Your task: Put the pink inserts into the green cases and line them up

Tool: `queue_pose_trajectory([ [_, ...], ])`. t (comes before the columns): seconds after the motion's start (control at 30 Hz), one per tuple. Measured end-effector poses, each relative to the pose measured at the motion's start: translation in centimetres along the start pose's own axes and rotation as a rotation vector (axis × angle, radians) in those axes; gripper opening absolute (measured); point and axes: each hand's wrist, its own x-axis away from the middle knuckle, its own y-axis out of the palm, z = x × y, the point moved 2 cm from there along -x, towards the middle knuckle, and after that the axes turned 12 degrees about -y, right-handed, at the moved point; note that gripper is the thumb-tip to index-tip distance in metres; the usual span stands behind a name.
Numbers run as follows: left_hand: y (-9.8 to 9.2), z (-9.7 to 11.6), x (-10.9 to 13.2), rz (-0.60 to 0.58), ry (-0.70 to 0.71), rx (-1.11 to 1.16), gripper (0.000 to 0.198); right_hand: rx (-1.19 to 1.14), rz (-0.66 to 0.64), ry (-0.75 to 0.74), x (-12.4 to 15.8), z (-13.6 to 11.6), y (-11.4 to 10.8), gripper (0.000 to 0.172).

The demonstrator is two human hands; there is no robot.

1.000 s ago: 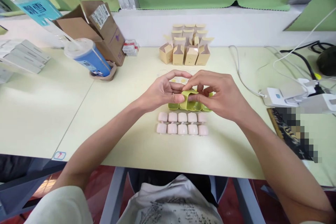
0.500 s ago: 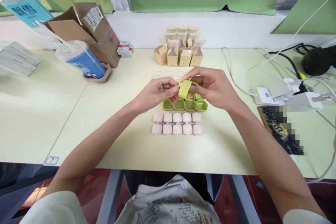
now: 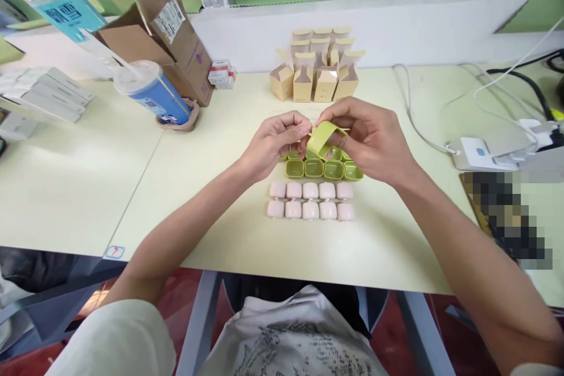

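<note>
A small green case piece is held above the table between both hands. My right hand grips it from the right, fingers curled round it. My left hand pinches its left edge with fingertips pressed together. Below the hands lies a row of green open case halves. Nearer to me lie two rows of pale pink cases.
Several tan cartons stand at the back. A blue cup, a brown cardboard box and flat white boxes are at the left. White cables, a charger and a dark book lie at the right.
Both hands have lifted the green piece up off the row of green halves and tilted it; the camera view has shifted slightly.
</note>
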Motion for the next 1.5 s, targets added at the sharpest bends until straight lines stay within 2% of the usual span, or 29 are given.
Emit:
queue_pose_trajectory([
  [0.1, -0.1, 0.2, -0.1, 0.013, 0.013, -0.042, 0.049, 0.009, 0.003, 0.029, 0.1, -0.4, -0.1, 0.028],
  [0.23, -0.7, 1.2, -0.1, 0.028, 0.103, -0.178, 0.055, -0.005, -0.05, 0.057, 0.2, -0.5, -0.3, 0.023],
  [0.43, -2.6, 4.0, 1.2, 0.105, 0.162, -0.55, 0.045, -0.057, -0.158, 0.075, 0.3, 0.5, -0.2, 0.032],
  [0.6, -3.6, 5.8, 2.5, 0.046, 0.137, -0.822, 0.036, -0.038, -0.191, 0.085, 0.6, 1.1, 1.3, 0.028],
  [0.7, -4.0, 6.2, 3.0, -0.031, 0.082, -1.019, 0.029, 0.077, -0.246, 0.071, 0.8, 1.3, 2.1, 0.019],
  [0.83, -5.0, 5.5, 3.0, -0.152, -0.115, -1.287, 0.019, 0.19, -0.219, 0.065, 1.0, 2.0, 2.0, 0.016],
  [0.9, -5.7, 5.0, 2.9, -0.171, -0.21, -1.353, 0.017, 0.271, -0.232, 0.069, 1.0, 2.4, 1.9, 0.015],
  [1.03, -7.5, 4.6, 2.7, -0.122, -0.335, -1.405, 0.018, 0.516, -0.379, 0.068, 0.0, 2.7, 3.6, 0.021],
  [1.17, -9.5, 5.3, 3.0, -0.042, -0.392, -1.456, 0.012, 0.773, -0.624, 0.118, -2.1, 2.8, 7.6, 0.037],
  [1.23, -10.3, 5.8, 3.2, 0.007, -0.4, -1.486, 0.011, 0.838, -0.738, 0.136, -2.9, 2.9, 9.7, 0.044],
  [1.3, -10.7, 6.4, 3.6, 0.052, -0.418, -1.507, 0.012, 0.851, -0.815, 0.142, -3.2, 3.0, 11.3, 0.044],
  [1.4, -10.5, 6.9, 3.9, 0.103, -0.44, -1.494, 0.015, 0.837, -0.859, 0.125, -3.0, 2.7, 12.2, 0.038],
  [1.47, -9.9, 6.9, 3.9, 0.122, -0.424, -1.477, 0.016, 0.779, -0.764, 0.099, -3.0, 1.9, 11.2, 0.036],
  [1.5, -9.4, 6.8, 3.8, 0.128, -0.406, -1.474, 0.016, 0.72, -0.658, 0.093, -3.0, 1.4, 10.3, 0.034],
])
